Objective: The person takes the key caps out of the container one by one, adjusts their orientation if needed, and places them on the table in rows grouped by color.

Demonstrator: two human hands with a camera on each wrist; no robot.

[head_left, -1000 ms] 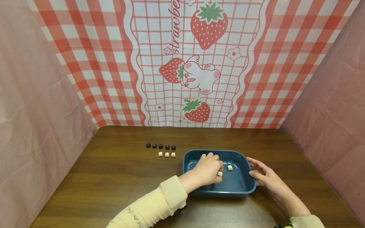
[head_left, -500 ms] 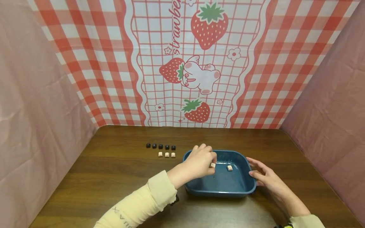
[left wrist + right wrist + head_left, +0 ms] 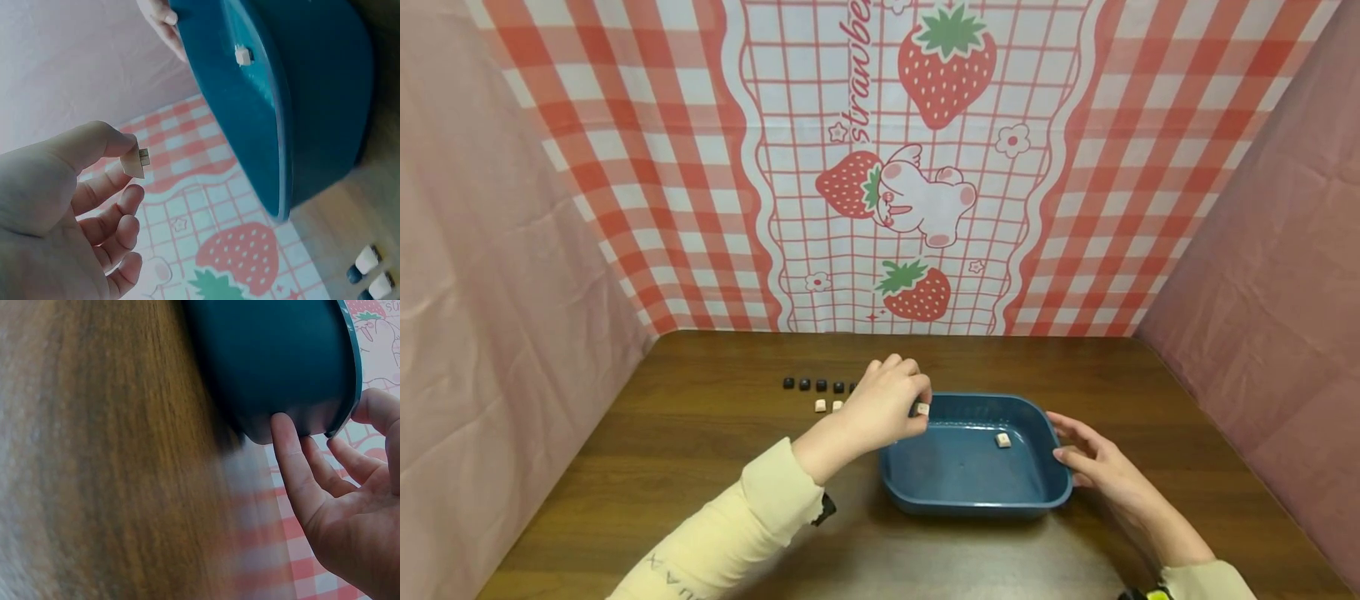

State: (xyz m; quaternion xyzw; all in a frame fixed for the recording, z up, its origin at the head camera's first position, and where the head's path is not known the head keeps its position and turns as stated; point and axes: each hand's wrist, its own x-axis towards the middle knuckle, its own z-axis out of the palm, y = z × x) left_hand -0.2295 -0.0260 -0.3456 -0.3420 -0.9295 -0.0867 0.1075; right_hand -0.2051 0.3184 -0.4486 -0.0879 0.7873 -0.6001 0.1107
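Observation:
My left hand (image 3: 880, 408) pinches a cream keycap (image 3: 132, 164) between thumb and forefinger, over the left rim of a blue plastic tub (image 3: 955, 475). In the left wrist view the keycap's underside stem shows, and the other fingers are loosely curled. My right hand (image 3: 1101, 467) holds the tub's right end, thumb at the rim and fingers against the outer wall (image 3: 281, 369). One more cream keycap (image 3: 1003, 440) lies inside the tub, toward its right side. Left of the tub, a row of black keycaps (image 3: 822, 385) lies behind cream keycaps (image 3: 820, 406), partly hidden by my left hand.
A dark wooden table (image 3: 700, 483) carries everything. Behind it hangs a checked strawberry-print cloth (image 3: 917, 192), and pink cloths (image 3: 497, 250) close off both sides.
My left hand has lifted the cream keycap out of the tub's middle and moved left and farther back, now overlapping the ends of the keycap rows. The right hand stays on the tub.

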